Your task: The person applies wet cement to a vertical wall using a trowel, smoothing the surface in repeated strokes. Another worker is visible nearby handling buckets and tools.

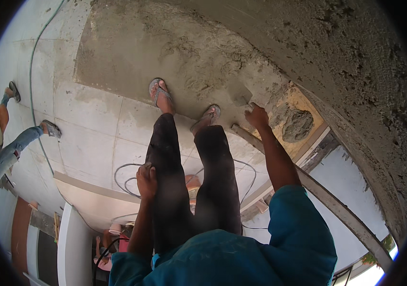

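My right hand [257,116] is closed round the handle of a trowel [238,94], whose flat blade lies against the wet grey mortar [191,57] in front of my right foot. My left hand [146,181] hangs beside my left thigh with its fingers curled; whether anything small is in it cannot be made out. Just right of my right hand, a lump of mortar [297,125] sits on a yellowish board [315,114]. A long straight bar [327,194] passes under my right forearm, one end close to my right foot.
A rough plastered wall [346,81] curves along the right. Large pale tiles [89,114] cover the floor at left, crossed by a thin hose [31,90]. A person in jeans [12,148] stands at far left. Looped cable [124,178] lies behind my legs; another person [105,257] is lower down.
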